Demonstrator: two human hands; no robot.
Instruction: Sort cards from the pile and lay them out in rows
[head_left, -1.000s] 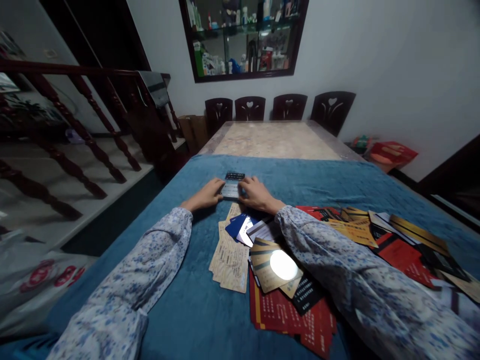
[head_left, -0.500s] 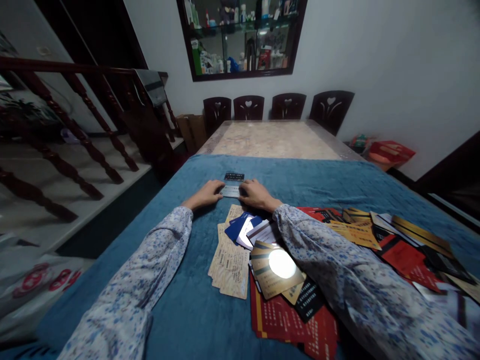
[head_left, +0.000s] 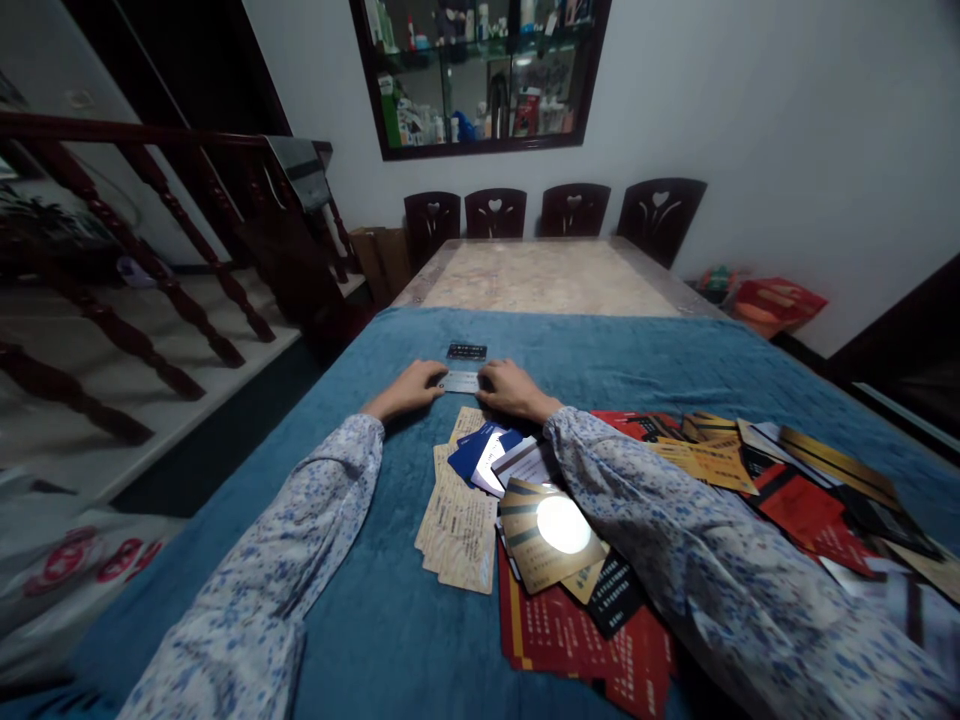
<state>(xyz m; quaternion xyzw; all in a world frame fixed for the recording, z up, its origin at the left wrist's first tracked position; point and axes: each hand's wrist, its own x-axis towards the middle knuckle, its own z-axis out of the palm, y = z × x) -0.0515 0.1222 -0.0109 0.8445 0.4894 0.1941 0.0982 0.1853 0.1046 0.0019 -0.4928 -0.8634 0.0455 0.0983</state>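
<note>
Both my hands rest far out on a blue cloth (head_left: 360, 620), one at each end of a grey card (head_left: 460, 382). My left hand (head_left: 411, 387) holds the card's left edge with curled fingers. At the card's right edge, my right hand (head_left: 508, 387) grips the same way. Just beyond lies a dark card (head_left: 466, 352), flat on the cloth. Between my forearms sit beige cards (head_left: 459, 515), blue and white cards (head_left: 484, 452), and a gold card (head_left: 546, 530) with a bright glare spot.
Red, gold and black cards (head_left: 787, 480) spread over the cloth on the right. A bare marble tabletop (head_left: 544, 278) lies beyond, with several dark chairs (head_left: 577, 208) at its far end. A wooden stair railing (head_left: 150, 230) stands left; a plastic bag (head_left: 67, 570) lies lower left.
The grey card between my hands has gone from tilted up to lower and flatter near the cloth. My hands stayed in place.
</note>
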